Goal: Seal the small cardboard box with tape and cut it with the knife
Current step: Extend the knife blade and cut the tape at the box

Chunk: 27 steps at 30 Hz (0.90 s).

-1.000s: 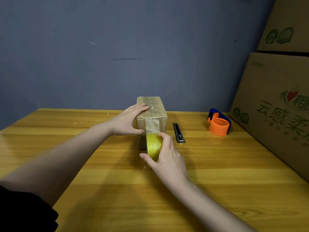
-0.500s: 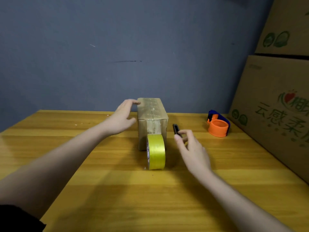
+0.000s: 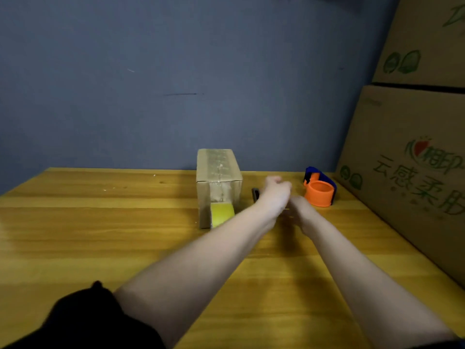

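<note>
My wooden table [image 3: 100, 235] holds the small cardboard box [image 3: 219, 182], its landmark, taped along the top. The yellow tape roll [image 3: 221, 215], released a moment ago, leans at the box's near face. Right of the box, both hands have converged on the knife [image 3: 255, 193]: left hand [image 3: 275, 195] and right hand [image 3: 299, 210] blurred, grip unreadable. Cutting looks next. Orange dispenser [image 3: 318, 191] farther right

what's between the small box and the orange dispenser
In the head view, the knife and both blurred hands, left and right, lie between the box and the dispenser.
</note>
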{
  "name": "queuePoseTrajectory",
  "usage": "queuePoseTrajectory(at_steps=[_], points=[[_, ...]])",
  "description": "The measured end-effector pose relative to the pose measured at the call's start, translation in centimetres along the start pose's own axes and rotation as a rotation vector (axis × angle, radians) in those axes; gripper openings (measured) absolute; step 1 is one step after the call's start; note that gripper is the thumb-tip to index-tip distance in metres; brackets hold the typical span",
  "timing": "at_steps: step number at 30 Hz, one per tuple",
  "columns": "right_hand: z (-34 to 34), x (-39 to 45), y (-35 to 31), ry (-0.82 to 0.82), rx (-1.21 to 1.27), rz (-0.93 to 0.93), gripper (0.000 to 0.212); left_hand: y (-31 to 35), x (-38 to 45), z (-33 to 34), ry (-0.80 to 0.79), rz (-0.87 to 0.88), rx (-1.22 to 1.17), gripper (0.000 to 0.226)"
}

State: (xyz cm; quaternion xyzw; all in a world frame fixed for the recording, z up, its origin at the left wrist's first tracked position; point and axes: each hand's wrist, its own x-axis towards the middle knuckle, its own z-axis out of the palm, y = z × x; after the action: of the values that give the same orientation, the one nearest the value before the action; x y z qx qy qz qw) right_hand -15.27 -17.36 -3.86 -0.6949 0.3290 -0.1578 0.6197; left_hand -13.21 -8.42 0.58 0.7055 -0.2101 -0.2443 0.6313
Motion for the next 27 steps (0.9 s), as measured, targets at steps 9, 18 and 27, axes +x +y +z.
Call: queuePoseTrajectory(at_steps=[9,18,27], points=[[0.6,1.2,-0.6,-0.059,0.14,0.242,0.012,-4.1,2.4,0.8,0.155,-0.333,-0.28,0.056],[0.7,1.4,0.3,-0.044,-0.427,0.185,0.022,-4.5,0.7,0.7,0.134,-0.374,-0.381,0.05],[-1.0,-1.0,1.7,-0.146,-0.063,0.104,0.012,-6.4,-0.9,0.5,0.084,-0.205,-0.458,0.021]])
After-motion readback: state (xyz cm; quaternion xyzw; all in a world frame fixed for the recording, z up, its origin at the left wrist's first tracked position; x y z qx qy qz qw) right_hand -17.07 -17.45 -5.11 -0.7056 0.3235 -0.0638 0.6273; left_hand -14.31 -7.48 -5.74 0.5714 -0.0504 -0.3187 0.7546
